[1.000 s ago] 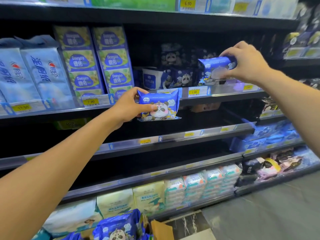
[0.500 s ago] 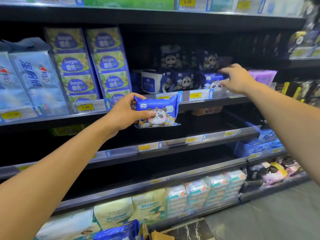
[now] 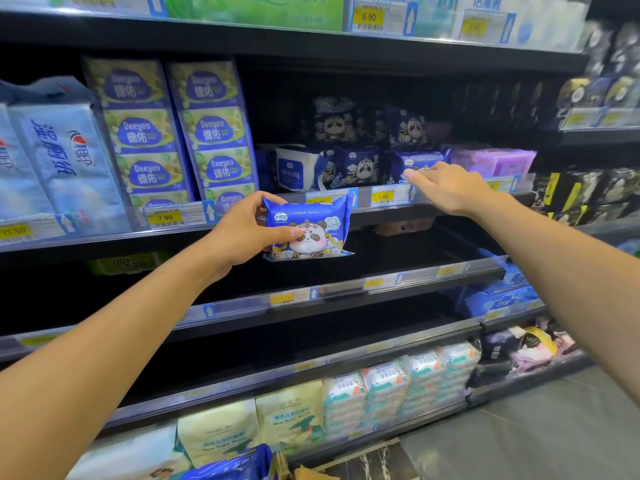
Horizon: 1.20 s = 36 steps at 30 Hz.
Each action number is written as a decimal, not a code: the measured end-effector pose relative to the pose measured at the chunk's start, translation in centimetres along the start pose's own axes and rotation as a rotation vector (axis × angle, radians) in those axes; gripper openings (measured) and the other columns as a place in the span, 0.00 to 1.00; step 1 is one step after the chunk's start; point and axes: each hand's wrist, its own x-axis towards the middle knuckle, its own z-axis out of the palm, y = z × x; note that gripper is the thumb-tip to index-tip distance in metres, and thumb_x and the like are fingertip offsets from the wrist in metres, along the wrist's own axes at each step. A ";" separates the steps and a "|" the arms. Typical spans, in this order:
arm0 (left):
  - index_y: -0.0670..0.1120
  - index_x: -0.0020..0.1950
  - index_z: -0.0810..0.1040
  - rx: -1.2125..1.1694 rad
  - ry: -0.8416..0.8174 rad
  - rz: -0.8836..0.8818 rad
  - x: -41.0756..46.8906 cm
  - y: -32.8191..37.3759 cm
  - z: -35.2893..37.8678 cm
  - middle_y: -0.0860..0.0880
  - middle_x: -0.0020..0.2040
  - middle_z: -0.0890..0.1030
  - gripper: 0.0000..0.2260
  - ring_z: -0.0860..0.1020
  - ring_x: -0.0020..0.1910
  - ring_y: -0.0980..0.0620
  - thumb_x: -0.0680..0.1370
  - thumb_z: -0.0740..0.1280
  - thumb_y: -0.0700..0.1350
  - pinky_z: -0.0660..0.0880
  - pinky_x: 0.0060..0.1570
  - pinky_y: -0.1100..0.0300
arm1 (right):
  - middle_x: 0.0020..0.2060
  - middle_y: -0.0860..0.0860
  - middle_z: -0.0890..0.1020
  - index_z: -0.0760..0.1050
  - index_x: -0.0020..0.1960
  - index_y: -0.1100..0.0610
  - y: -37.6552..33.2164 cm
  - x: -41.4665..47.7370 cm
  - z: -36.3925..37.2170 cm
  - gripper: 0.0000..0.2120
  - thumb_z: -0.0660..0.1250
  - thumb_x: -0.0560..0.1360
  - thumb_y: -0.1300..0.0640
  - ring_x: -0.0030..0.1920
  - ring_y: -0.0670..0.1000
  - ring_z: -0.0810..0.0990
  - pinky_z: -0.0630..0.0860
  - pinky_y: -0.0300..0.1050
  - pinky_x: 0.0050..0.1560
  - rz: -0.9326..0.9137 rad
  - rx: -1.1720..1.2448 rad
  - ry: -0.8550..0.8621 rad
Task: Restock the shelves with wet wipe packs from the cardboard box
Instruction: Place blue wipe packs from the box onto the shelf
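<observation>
Drawn back since half a second ago, the right hand point(image 3: 450, 190) hovers with loosely straightened, empty fingers, the shelved wet wipe pack point(image 3: 417, 160) just beyond its fingertips. Lower and to its left, the outstretched left hand point(image 3: 239, 237) grips a second pack point(image 3: 310, 228), thumb across the front.

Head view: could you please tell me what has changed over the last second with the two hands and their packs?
The right hand set its blue wipe pack down on the shelf beside the purple packs and let go; its fingers are now straight in front of it. The left hand still grips the panda pack in front of the shelf edge.
</observation>
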 end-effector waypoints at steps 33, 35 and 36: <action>0.47 0.59 0.76 -0.009 0.077 0.192 5.0 11.4 8.9 0.50 0.52 0.82 0.22 0.83 0.49 0.53 0.71 0.82 0.46 0.83 0.47 0.55 | 0.37 0.40 0.83 0.82 0.58 0.49 -0.1 -5.4 -7.0 0.12 0.67 0.82 0.44 0.35 0.40 0.79 0.75 0.36 0.40 -0.188 0.705 0.095; 0.47 0.59 0.75 0.010 0.068 0.213 6.3 12.4 10.3 0.48 0.53 0.82 0.22 0.84 0.50 0.51 0.71 0.82 0.46 0.84 0.47 0.52 | 0.40 0.41 0.83 0.82 0.59 0.50 0.7 -5.1 -6.8 0.08 0.71 0.81 0.50 0.34 0.36 0.79 0.75 0.31 0.37 -0.209 0.726 0.080; 0.47 0.59 0.75 0.026 0.063 0.227 7.1 12.9 10.9 0.48 0.52 0.82 0.23 0.84 0.49 0.50 0.71 0.82 0.45 0.84 0.47 0.52 | 0.42 0.42 0.84 0.82 0.60 0.51 1.1 -4.8 -6.7 0.09 0.71 0.81 0.52 0.34 0.35 0.79 0.75 0.30 0.36 -0.209 0.729 0.097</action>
